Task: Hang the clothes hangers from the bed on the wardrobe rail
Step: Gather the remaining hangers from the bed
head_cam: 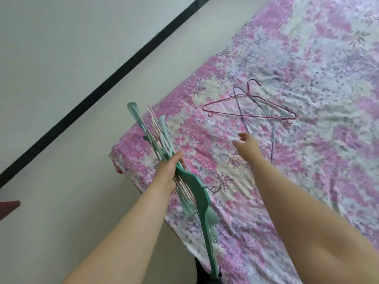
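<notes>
Hanger bundle (164, 158) in left hand (167, 173)

We find no legible text, label, brand, number or sign anywhere in this view, neither on the floral bedsheet (266, 58) nor the hangers (164, 144).

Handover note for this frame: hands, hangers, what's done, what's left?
Left hand grips a bundle of hangers, green plastic plus thin pink ones, beside the bed.
Right hand is empty, fingers loose, reaching over the sheet toward the wire hangers.
Pink wire hanger and pale blue wire hanger lie crossed on the bed.
Done: most hangers gathered. Left: pick up those two, hang all on the wardrobe rail, which is out of view.
</notes>
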